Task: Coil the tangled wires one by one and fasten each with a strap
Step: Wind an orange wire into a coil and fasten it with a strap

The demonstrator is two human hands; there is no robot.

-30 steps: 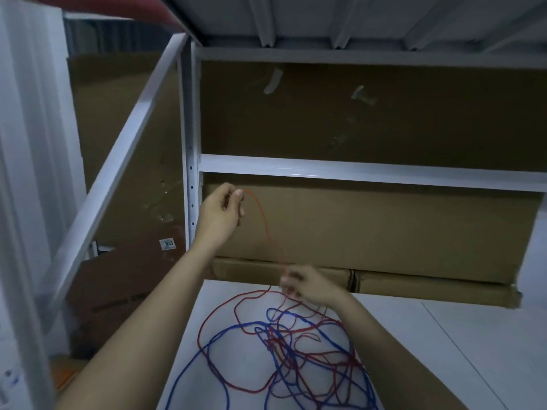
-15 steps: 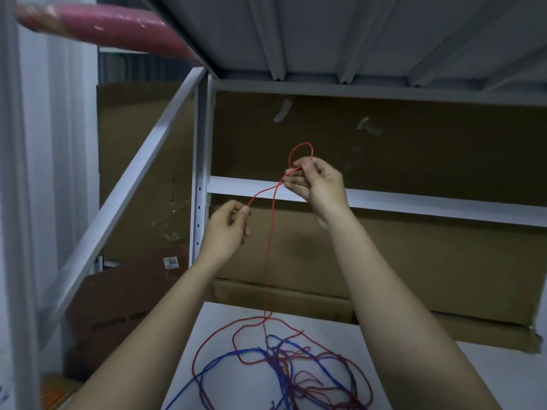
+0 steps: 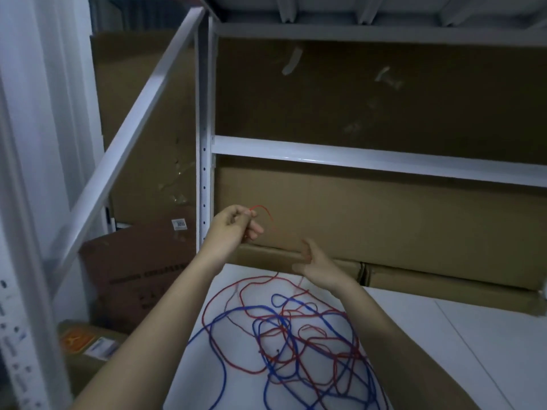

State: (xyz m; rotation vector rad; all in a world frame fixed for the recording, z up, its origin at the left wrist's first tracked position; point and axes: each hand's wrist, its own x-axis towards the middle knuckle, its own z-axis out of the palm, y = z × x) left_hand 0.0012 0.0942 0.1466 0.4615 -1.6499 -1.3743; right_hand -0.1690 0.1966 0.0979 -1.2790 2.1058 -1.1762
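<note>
The left hand (image 3: 233, 224) pinches the thin red wire (image 3: 262, 208), which arcs rightward then down past the blurred, open-fingered right hand (image 3: 316, 266) to the tangled blue wire (image 3: 225, 316) on the near white tabletop (image 3: 444, 335); brown cardboard boxes (image 3: 384, 214) stand beyond.

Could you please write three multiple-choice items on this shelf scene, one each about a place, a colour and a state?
1. Where does the tangle of wires lie?
A. on the white shelf board
B. in a cardboard box
C. over the upper beam

2. Which colours are the wires?
A. green and yellow
B. red and blue
C. black and white

3. What is the left hand doing?
A. resting flat on the board
B. pinching the red wire
C. hanging idle with nothing in it

Answers:
1 A: the tangle of wires is spread on the white shelf board.
2 B: only red and blue strands show in the tangle.
3 B: the left hand has its fingers closed on the red wire, which arcs out of them, while the right hand is spread open below.
</note>
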